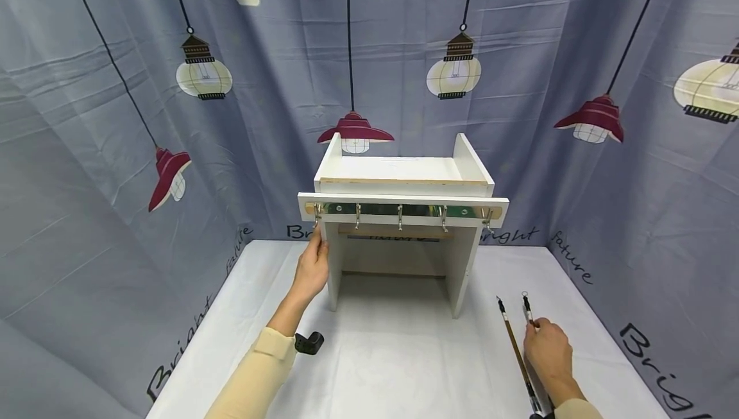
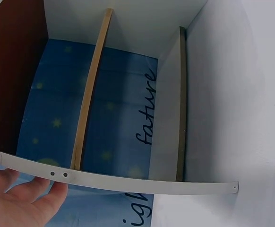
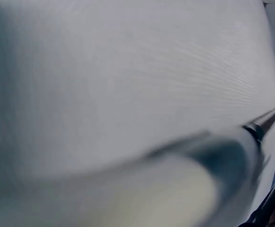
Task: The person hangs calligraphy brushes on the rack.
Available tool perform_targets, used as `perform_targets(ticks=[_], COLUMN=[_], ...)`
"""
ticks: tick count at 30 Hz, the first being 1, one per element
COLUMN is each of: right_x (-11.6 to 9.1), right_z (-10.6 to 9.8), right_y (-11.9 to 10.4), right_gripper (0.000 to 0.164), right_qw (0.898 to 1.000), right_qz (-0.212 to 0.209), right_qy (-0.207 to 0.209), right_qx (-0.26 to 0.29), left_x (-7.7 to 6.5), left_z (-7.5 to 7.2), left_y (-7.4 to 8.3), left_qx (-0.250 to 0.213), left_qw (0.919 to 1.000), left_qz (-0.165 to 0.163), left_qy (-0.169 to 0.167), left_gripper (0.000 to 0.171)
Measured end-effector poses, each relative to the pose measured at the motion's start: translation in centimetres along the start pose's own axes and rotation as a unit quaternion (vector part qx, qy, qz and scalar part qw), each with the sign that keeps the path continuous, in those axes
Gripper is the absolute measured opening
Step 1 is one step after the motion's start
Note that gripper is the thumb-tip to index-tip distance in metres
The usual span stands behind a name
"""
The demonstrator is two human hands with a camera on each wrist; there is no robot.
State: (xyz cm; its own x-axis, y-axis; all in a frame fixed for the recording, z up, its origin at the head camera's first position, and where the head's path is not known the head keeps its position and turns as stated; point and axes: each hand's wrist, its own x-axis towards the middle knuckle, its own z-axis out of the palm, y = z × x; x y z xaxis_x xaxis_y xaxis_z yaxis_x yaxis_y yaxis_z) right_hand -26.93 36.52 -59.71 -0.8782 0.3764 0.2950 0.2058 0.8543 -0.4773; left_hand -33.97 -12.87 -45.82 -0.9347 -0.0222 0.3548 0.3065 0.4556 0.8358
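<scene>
A white shelf rack (image 1: 464,265) stands upright on the table, with a row of metal hooks (image 1: 400,217) across its front rail. My left hand (image 1: 313,266) grips the front edge of its left side panel (image 2: 128,183), just below the rail; in the left wrist view the fingers (image 2: 47,201) curl round that edge. At the right, my right hand (image 1: 548,351) pinches a writing brush (image 1: 527,307) with a hanging loop at its end. Close on its left, a second brush (image 1: 514,345) with a brown handle lies on the table. The right wrist view shows it blurred and near.
A white cloth covers the table (image 1: 392,367). Blue-grey curtains (image 1: 404,40) printed with lamps hang behind it and along both sides. Beneath the rack's upper compartment are a crossbar (image 2: 91,90) and a low back board (image 2: 168,123).
</scene>
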Motion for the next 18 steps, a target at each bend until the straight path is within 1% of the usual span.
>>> perform_targets(ticks=[5,9,13,18], right_x=[-0.1,0.0,-0.1,-0.3], right_z=[-0.8,-1.4,-2.2,-3.3], right_y=[-0.7,-1.5,-2.7,-4.5], right_gripper=[0.028,0.028,0.025,0.023], right_qw=[0.999,0.997,0.994,0.991], right_qz=[-0.005,-0.02,-0.035,-0.038], right_qy=[0.036,0.066,0.092,0.113], right_qx=[0.012,0.024,0.045,0.067], left_x=[0.1,0.1,0.1,0.0], left_z=[0.0,0.0,0.0,-0.1], left_y=[-0.1,-0.1,0.0,0.0], left_qx=[0.007,0.011,0.012,0.013], left_qw=[1.0,0.9999,0.9999,0.9999], left_qz=[0.006,0.008,0.007,0.006], left_qy=[0.002,-0.001,0.0,-0.001], left_gripper=[0.056,0.056,0.056,0.056])
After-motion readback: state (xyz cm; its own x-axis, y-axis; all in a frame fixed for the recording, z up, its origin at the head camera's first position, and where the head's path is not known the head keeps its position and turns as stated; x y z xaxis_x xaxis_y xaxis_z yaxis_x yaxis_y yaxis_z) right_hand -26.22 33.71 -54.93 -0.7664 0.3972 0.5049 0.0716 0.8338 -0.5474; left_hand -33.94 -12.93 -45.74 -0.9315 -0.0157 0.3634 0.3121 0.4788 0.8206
